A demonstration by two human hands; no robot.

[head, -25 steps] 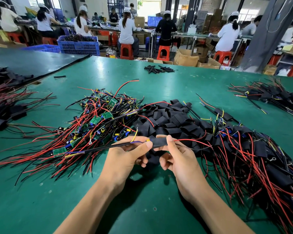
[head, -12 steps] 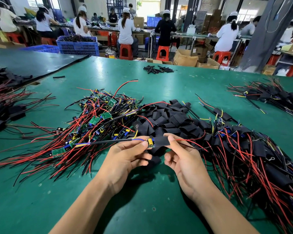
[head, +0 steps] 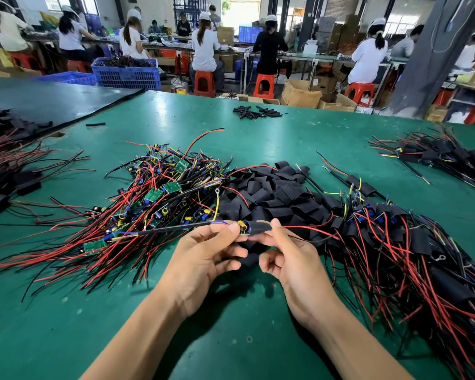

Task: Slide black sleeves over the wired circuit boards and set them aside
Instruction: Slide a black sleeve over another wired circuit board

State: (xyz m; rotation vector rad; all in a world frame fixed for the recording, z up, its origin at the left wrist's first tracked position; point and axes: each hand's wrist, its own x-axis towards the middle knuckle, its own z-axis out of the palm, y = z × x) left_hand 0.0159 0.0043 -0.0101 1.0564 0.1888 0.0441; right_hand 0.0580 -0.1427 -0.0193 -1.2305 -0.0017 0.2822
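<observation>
L hand (head: pixel 200 260) pinches circuit board (head: pixel 242 227), R hand (head: pixel 294 260) pinches black sleeve (head: pixel 260 229), prob partly over it.

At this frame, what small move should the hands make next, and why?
Probably the right hand should push the black sleeve leftward over the circuit board while the left hand pinches it steady. The board's end with the yellow component shows bare outside the sleeve, so it looks only partly covered.
</observation>
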